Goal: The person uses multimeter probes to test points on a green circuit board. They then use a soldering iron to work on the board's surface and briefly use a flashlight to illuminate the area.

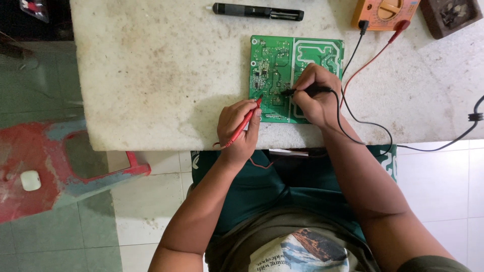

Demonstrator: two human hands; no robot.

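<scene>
With my left hand (238, 126) pinching the red probe (245, 122) at the green circuit board's (272, 75) lower-left edge and my right hand (315, 93) gripping the black probe (302, 91) mid-board on the table (151, 75), I judge a slipping tip could bridge neighbouring solder points.

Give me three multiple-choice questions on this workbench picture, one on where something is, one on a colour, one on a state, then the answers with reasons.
1. Where does the black pen-shaped tool lie?
A. on the floor
B. on the table beyond the circuit board
C. on the red stool

2. What colour is the probe in the left hand?
A. red
B. blue
C. white

3. What is the right hand doing?
A. resting empty on the table
B. gripping the meter
C. holding a black probe to the circuit board

Answers: 1 B, it lies on the table past the circuit board. 2 A, the red probe shows between the fingers. 3 C, the black probe tip meets the board.
</scene>
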